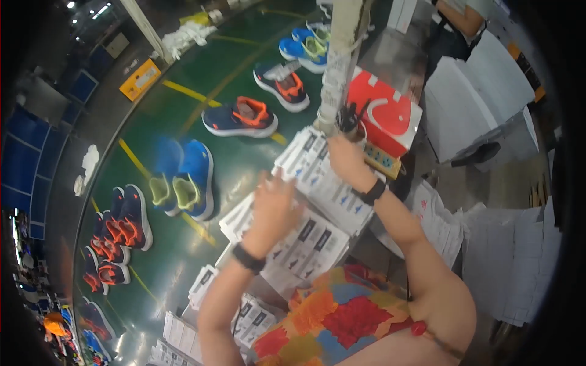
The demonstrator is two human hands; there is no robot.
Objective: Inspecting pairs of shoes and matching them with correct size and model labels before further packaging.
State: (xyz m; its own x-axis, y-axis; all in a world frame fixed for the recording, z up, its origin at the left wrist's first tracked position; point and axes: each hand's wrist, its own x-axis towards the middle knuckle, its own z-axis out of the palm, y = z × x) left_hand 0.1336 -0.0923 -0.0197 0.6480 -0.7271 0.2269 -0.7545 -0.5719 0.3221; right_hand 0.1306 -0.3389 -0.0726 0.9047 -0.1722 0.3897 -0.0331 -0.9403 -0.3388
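My left hand (276,210), slightly blurred, hovers over or rests on stacks of white printed sheets (308,244), its fingers apart. I see nothing held in it. Further right and farther away, my right hand (350,162) is at another stack of printed sheets (308,152), close to a white post (337,79). Its fingertips are hard to make out, so whether they grip a sheet does not show. Just beyond that hand stands a dark object (348,119) with thin black parts sticking up. Both wrists wear dark bands.
Blue shoes (198,183) and navy-orange shoes (241,119) stand on a green conveyor belt (177,116) to my left. A red and white shoebox (387,110) and a power strip (383,160) are beyond my right hand. Grey-white cartons (476,97) are at right, near another person (461,21).
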